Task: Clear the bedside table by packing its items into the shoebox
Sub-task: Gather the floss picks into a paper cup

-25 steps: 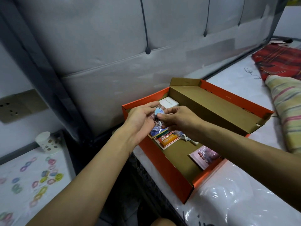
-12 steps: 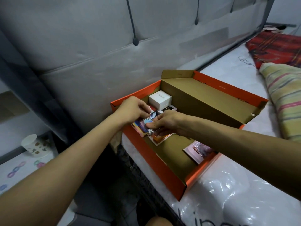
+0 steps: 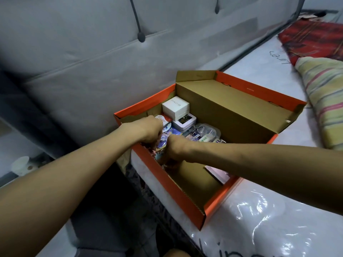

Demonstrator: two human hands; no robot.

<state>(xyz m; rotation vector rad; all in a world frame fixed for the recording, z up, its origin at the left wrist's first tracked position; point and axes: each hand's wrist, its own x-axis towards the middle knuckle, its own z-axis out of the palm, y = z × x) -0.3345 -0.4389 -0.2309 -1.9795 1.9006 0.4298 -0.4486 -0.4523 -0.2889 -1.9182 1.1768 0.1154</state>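
Note:
The orange shoebox (image 3: 178,193) lies open on the mattress, its lid (image 3: 237,110) folded back to the right. Both my hands are down inside its left end. My left hand (image 3: 151,131) and my right hand (image 3: 173,149) have their fingers curled down onto a pile of colourful badges and small packets (image 3: 168,133) against the left wall; the fingertips are hidden. Behind them stand a white cube box (image 3: 175,106) and a flatter white box (image 3: 183,122). Clear packets (image 3: 205,133) lie in the middle, and a pink packet (image 3: 217,173) lies at the near right.
A paper cup (image 3: 20,165) stands on the bedside table at the far left, blurred. The grey padded headboard (image 3: 92,62) rises behind the box. A striped pillow (image 3: 326,101) and a red cloth (image 3: 315,39) lie on the plastic-wrapped mattress (image 3: 259,219).
Both hands have gone from holding a round badge above the box down to the box floor at its left end. The view has swung right, so the bedside table has mostly left the frame.

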